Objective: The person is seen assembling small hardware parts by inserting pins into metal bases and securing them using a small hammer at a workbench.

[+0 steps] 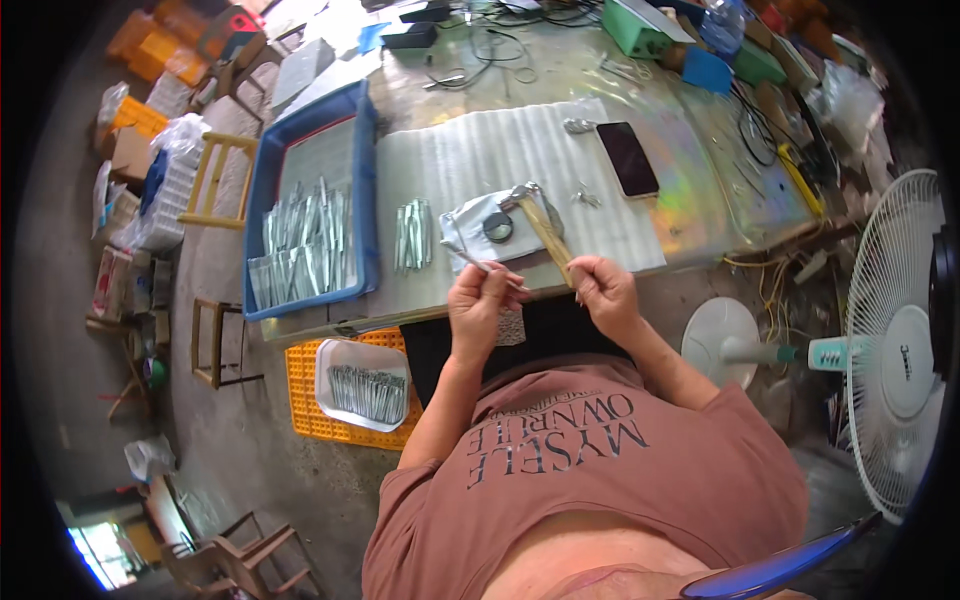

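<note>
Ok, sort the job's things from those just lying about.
Belongs, judging by placement:
slim silvery metal piece in the left hand
wooden-handled hammer at the right hand
blue plastic tray of silvery metal strips

Lying about, apparently:
dark rectangular phone
round white fan

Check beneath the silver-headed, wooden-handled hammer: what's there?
The hammer overlaps a pale, flat pad of unclear material, itself on a white, ribbed, foam-like sheet. What's directly below the head is covered; whether they touch can't be told.

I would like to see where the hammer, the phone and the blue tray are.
Hammer (544,226), head view: on its wooden handle.
Phone (629,160), head view: on its dark screen.
Blue tray (368,200), head view: on its right wall.
</note>
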The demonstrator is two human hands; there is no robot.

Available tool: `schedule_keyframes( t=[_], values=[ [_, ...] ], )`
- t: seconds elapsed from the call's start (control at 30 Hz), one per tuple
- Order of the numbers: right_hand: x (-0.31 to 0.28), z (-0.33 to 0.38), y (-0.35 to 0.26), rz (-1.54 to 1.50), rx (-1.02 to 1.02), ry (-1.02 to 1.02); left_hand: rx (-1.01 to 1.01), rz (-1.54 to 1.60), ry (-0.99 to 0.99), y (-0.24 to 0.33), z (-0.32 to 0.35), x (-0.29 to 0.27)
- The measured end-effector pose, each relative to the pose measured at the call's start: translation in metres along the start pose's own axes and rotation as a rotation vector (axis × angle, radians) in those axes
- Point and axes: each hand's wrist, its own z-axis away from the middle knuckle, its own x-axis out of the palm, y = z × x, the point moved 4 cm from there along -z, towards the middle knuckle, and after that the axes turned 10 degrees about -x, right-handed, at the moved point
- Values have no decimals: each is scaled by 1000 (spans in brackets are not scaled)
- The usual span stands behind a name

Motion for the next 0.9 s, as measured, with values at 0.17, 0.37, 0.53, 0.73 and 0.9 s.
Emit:
schedule_keyframes(
  t=[0.17, 0.37, 0.53, 0.73, 0.9],
  values=[
    [-51, -33, 39, 374, 10, 135, 24, 33, -1, -2, 0, -8],
    [-67, -75, 69, 633, -124, 0, -1, 10, -2, -9, 2, -8],
    [-61, -87, 95, 813, -63, -86, -14, -14, -4, -11, 2, -7],
    [-45, -97, 95, 1042, 137, -201, -30, -17, -10, -16, 4, -7],
    [-34, -101, 91, 1162, 113, -333, -35, -4, -28, -22, 4, -5]
  ],
)
